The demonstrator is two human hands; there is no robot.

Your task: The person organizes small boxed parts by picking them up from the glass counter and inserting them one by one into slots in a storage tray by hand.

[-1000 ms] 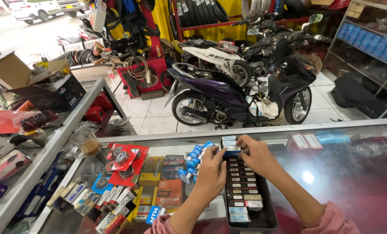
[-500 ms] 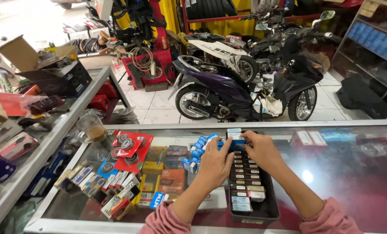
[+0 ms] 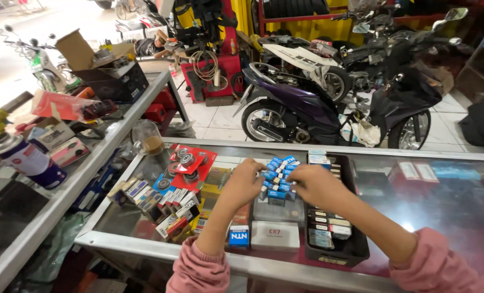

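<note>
Head view: left hand (image 3: pixel 243 183) and right hand (image 3: pixel 313 184) both curled against a cluster of small blue boxes (image 3: pixel 278 178) at frame centre, boxes between them on the glass table (image 3: pixel 448 217) (firm grip unclear). Black tray (image 3: pixel 354 247) just right.

The glass counter top (image 3: pixel 448 217) is gleaming glossy and smooth inside its brushed metal frame (image 3: pixel 144 247). The small blue boxes (image 3: pixel 279 172) are looking like coated cardboard, and the black tray (image 3: pixel 356 247) like matt plastic. The pink sleeves (image 3: pixel 198 268) are showing soft, ribbed knit cloth.
</note>
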